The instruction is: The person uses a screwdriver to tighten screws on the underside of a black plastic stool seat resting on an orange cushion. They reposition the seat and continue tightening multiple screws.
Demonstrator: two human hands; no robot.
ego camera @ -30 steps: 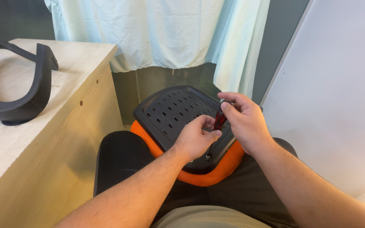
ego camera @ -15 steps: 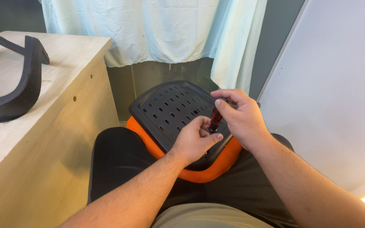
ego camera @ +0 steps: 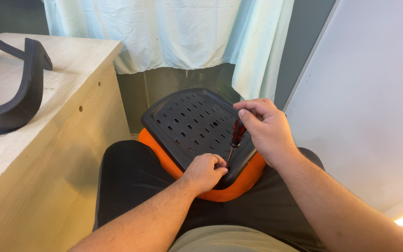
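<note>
A black perforated plastic seat panel [ego camera: 190, 123] with an orange mesh cushion [ego camera: 225, 190] under it rests on my lap. My right hand [ego camera: 264, 130] is shut on a screwdriver with a dark red handle [ego camera: 237, 133], held upright with its tip down at the panel's near edge. My left hand [ego camera: 206, 171] is curled at that same edge, fingers pinched around the screwdriver's tip; whatever sits between them is hidden.
A light wooden cabinet [ego camera: 47, 140] stands at my left, with a black curved plastic part [ego camera: 17, 100] lying on top. A pale green cloth [ego camera: 173, 32] hangs behind the seat. A white panel [ego camera: 369, 102] rises on the right.
The view shifted slightly. My right hand has risen a little and tilted the screwdriver more upright, while my left hand has stayed at the panel's near edge.
</note>
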